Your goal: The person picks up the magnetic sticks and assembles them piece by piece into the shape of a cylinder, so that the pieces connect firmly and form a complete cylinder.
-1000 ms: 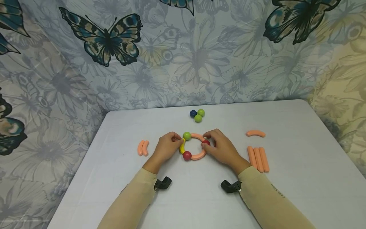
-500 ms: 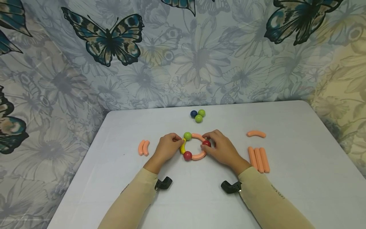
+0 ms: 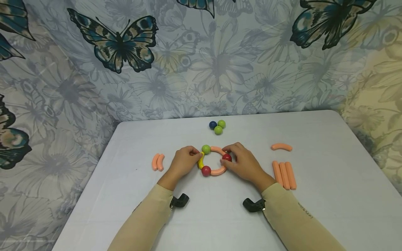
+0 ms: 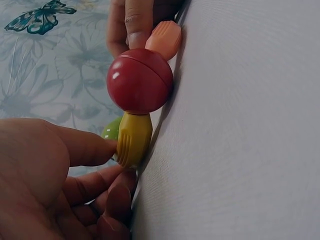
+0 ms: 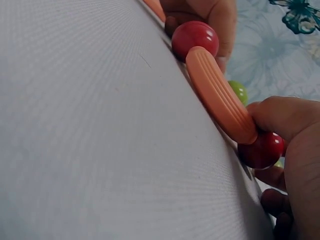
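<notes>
A small ring of magnetic balls and curved rods lies on the white table between both hands. My left hand (image 3: pixel 183 161) pinches the yellow curved rod (image 4: pixel 134 140) at the ring's left side, thumb against it in the left wrist view. That rod runs from a green ball (image 3: pixel 206 149) at the back to a red ball (image 3: pixel 206 170) at the front. On the right side, my right hand (image 3: pixel 244 162) grips a second red ball (image 5: pixel 261 151), its thumb by the end of the front orange curved rod (image 5: pixel 220 95). Another orange curved rod (image 3: pixel 216 149) closes the back, partly behind the right fingers.
Two short orange curved rods (image 3: pixel 157 162) lie left of the left hand. A blue ball (image 3: pixel 213 124) and two green balls (image 3: pixel 218 130) cluster at the back. To the right lie a longer orange curved rod (image 3: pixel 281 146) and three straight orange rods (image 3: pixel 284 175).
</notes>
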`<state>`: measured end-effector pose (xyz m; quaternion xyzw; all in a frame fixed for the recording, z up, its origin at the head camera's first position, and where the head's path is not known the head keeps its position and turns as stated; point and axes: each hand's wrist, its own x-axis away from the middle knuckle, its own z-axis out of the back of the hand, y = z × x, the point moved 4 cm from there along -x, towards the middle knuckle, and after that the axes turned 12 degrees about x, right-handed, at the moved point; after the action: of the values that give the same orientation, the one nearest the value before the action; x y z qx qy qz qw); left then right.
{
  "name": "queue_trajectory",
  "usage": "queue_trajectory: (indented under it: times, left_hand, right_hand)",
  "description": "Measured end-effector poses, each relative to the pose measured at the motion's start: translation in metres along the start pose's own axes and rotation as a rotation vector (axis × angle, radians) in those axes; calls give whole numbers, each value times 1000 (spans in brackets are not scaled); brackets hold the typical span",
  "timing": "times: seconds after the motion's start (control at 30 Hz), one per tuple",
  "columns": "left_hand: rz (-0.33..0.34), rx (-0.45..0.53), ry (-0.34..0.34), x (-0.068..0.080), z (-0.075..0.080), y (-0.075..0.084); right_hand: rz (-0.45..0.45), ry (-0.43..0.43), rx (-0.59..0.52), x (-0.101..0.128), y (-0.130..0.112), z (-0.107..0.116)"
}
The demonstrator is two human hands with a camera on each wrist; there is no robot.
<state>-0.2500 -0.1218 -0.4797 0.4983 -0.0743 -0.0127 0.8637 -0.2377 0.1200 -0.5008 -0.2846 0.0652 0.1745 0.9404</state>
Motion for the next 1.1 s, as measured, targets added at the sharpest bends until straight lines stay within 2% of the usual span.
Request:
queue_trajectory:
  times: [0.67,0.87,0.97,1.1]
  left_hand:
    - [-15,-9,-17,-1,0,-1]
    - [-22,-2,-26,-4,1,-7]
    - [-29,0,-32,-6,2,-11]
    - [-46,4,-38,-9,4,-14]
  right_hand:
    - [4,2,-7,2,-1,2]
    - [-23,-22,-21,3,-1,4]
    - [-37,-43,-19,3,-4,10]
    - [-47,-42,-40,2,-11,29]
